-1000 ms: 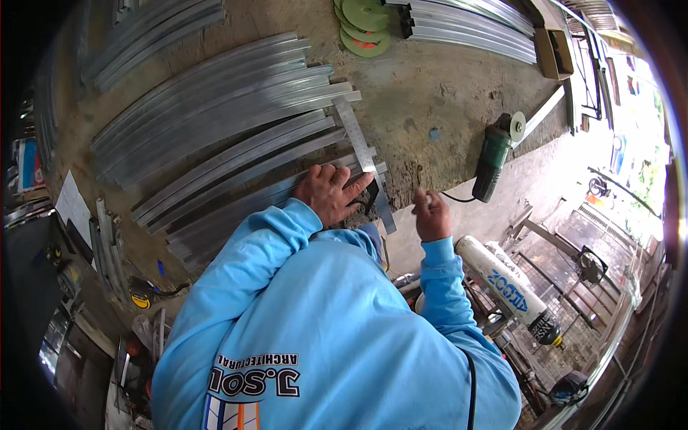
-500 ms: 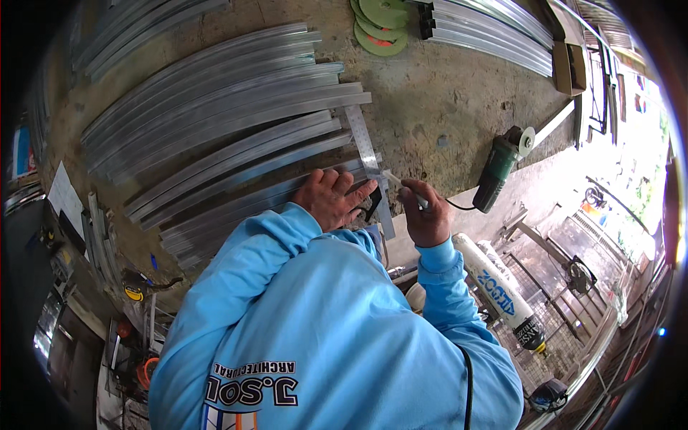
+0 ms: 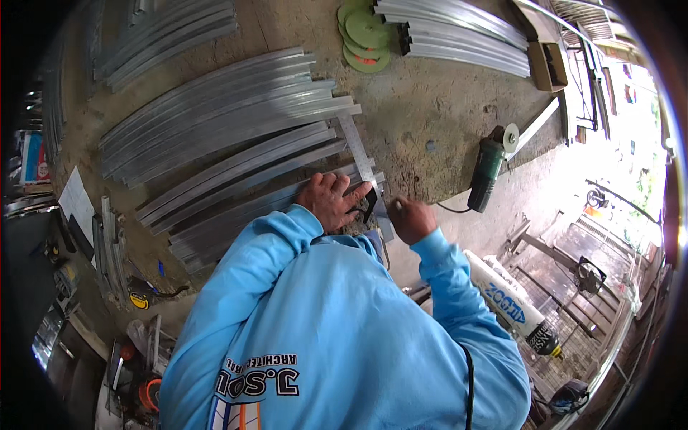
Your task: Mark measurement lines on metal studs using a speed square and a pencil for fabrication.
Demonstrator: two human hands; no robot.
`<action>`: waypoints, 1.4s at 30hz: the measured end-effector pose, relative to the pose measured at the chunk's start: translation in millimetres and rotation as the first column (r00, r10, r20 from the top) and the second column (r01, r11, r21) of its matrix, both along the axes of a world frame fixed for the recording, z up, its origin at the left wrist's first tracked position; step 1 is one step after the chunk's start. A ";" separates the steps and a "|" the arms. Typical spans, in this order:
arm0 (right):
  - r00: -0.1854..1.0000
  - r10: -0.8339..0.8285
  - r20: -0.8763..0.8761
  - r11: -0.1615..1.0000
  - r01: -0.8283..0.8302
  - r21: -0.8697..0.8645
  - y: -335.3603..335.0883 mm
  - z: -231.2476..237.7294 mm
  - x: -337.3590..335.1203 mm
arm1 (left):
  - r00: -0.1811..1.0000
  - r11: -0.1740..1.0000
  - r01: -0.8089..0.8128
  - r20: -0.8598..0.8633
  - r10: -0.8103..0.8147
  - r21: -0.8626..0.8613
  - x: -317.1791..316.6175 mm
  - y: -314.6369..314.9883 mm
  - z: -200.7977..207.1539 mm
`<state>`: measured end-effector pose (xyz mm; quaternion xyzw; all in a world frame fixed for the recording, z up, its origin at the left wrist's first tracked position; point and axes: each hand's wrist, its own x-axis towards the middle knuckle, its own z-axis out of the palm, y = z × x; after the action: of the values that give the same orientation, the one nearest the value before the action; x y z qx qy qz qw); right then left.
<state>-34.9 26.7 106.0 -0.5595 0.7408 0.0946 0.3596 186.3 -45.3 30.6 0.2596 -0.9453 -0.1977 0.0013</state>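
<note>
Silvery metal bars (image 3: 251, 213) already lie under the flat ruler (image 3: 356, 147) and spread left hand (image 3: 333, 201); toward three o'clock the right hand (image 3: 413, 221) curls, its hold and remaining work unclear.

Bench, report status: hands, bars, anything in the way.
Left hand spread on bars, index fingertip at square. Right hand curled beside square, anything held hidden. Grinder lies apart, right of both hands.
</note>
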 end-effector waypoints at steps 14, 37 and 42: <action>0.794 -0.502 0.343 0.524 0.595 -0.610 100.7 -50.1 -21.8 | 0.958 0.997 -0.078 -0.278 0.078 0.010 9.6 -2.6 -11.4; 0.573 -0.248 0.781 0.868 0.490 -0.084 85.0 40.5 -0.7 | 0.934 0.963 -0.193 -0.265 0.240 0.190 2.8 45.9 83.3; 0.744 -0.070 0.665 0.932 0.286 -0.221 87.6 -72.5 -51.7 | 0.926 0.961 -0.264 -0.299 0.229 -0.084 -4.6 42.1 50.2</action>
<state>-86.6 114.3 33.6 -0.5324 0.6267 -0.2564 0.5080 181.7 -3.2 80.8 0.3446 -0.9052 -0.1730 0.1789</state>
